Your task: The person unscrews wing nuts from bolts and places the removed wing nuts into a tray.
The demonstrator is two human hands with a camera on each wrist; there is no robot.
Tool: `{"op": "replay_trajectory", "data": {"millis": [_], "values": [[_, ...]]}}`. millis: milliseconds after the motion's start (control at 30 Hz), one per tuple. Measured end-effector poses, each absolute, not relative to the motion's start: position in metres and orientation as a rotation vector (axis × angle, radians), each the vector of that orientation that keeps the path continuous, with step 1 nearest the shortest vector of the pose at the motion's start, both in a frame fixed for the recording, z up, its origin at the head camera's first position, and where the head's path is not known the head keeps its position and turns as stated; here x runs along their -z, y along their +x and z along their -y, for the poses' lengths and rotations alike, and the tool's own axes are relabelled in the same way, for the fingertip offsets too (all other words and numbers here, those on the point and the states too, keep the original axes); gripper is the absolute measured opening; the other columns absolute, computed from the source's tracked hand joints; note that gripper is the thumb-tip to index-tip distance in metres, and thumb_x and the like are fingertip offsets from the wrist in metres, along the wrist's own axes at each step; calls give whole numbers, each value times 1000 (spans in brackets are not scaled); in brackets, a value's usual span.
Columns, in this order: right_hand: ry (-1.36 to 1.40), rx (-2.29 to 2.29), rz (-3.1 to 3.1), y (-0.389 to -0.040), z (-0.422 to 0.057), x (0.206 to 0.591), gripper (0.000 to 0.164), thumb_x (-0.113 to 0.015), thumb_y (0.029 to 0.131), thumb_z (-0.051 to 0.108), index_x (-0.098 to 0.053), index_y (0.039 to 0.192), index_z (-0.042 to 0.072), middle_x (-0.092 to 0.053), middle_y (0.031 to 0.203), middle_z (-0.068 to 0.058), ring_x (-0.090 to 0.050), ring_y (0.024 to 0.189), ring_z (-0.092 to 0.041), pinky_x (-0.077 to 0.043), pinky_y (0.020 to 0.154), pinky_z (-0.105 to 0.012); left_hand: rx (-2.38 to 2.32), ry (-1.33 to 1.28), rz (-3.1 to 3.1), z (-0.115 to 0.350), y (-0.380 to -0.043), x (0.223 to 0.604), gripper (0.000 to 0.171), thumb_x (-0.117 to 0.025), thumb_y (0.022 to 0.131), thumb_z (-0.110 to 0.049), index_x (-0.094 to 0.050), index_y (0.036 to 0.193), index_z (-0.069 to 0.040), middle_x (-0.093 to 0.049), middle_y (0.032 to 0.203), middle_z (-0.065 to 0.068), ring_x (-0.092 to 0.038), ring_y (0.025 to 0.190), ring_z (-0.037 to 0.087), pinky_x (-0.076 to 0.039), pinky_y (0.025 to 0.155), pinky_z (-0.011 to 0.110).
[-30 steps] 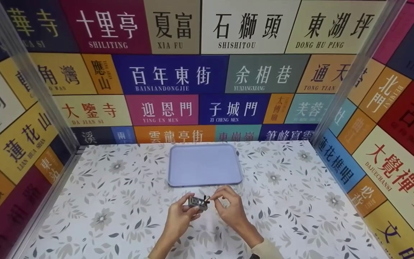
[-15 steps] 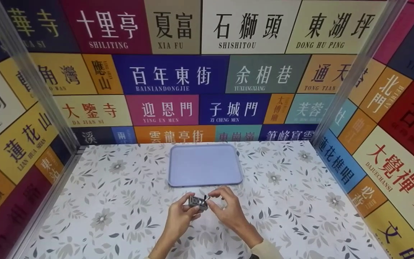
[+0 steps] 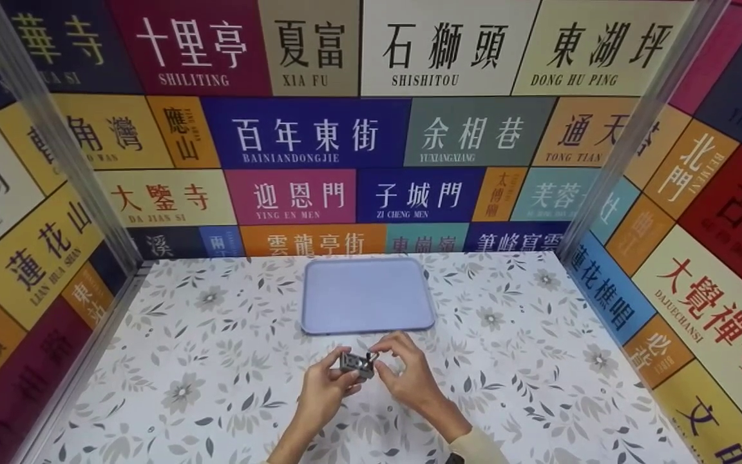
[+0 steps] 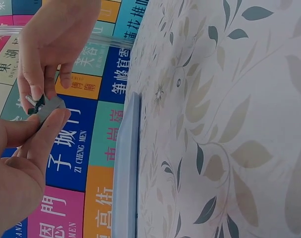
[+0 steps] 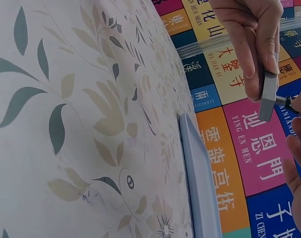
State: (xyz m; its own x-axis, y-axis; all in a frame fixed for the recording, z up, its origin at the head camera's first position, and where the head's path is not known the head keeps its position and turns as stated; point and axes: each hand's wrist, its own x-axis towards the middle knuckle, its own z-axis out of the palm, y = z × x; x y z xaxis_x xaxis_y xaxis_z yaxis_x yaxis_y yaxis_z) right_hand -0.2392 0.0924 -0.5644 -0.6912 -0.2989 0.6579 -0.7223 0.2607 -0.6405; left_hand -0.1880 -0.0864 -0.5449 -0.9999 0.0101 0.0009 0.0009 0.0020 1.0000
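Observation:
My left hand grips a small grey metal block between thumb and fingers, raised over the table in front of the tray. From the block's right end a threaded screw sticks out, with a black knob on it. My right hand pinches this black knob with thumb and forefinger. In the left wrist view the left thumb and forefinger press the block from both sides, and the right fingertips meet at the knob. Only part of the right hand shows in the right wrist view.
A pale lilac tray lies flat beyond both hands, near the back of the table. A floral white cloth covers the table. Panels of coloured signs stand behind and at both sides.
The right thumb and forefinger have come together closer round the black knob, whose angle has changed a little. The left hand and the block have stayed nearly still.

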Motion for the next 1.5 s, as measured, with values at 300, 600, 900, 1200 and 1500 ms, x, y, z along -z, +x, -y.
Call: {"op": "replay_trajectory", "data": {"millis": [300,600,900,1200,1500], "values": [[973,-1396,2103,-230,-87,545,35,-69,74,-23,-72,96,4,-63,96,-14,-60,90,-27,-52,71,-25,-2210,25,-2211,87,-188,545,50,-64,93,6,-48,139,11,-72,107,30,-77,90,31,-67,77,27],[1043,-1412,2009,-223,-82,529,32,-63,73,-30,-72,85,-1,-61,94,-17,-61,87,-30,-58,78,-25,-2216,37,-2185,88,-187,545,52,-63,94,4,-44,142,12,-72,106,30,-76,92,32,-67,78,27],[1066,-1412,1948,-225,-83,529,33,-61,70,-31,-73,76,-1,-60,92,-20,-59,86,-32,-57,72,-29,-2222,26,-2195,87,-188,545,50,-63,93,6,-46,140,11,-72,109,30,-77,92,31,-67,78,28],[1054,-1388,1921,-226,-83,532,32,-61,66,-32,-70,69,-1,-60,90,-19,-59,84,-32,-56,69,-39,-2232,15,-2203,87,-188,546,49,-63,93,6,-48,139,10,-73,105,29,-77,90,29,-67,77,27],[1017,-1404,1932,-225,-83,528,31,-62,69,-30,-70,68,-1,-60,89,-20,-59,85,-33,-56,72,-31,-2214,21,-2219,88,-189,545,50,-62,93,7,-46,140,11,-72,105,30,-77,91,30,-67,77,26]]}}
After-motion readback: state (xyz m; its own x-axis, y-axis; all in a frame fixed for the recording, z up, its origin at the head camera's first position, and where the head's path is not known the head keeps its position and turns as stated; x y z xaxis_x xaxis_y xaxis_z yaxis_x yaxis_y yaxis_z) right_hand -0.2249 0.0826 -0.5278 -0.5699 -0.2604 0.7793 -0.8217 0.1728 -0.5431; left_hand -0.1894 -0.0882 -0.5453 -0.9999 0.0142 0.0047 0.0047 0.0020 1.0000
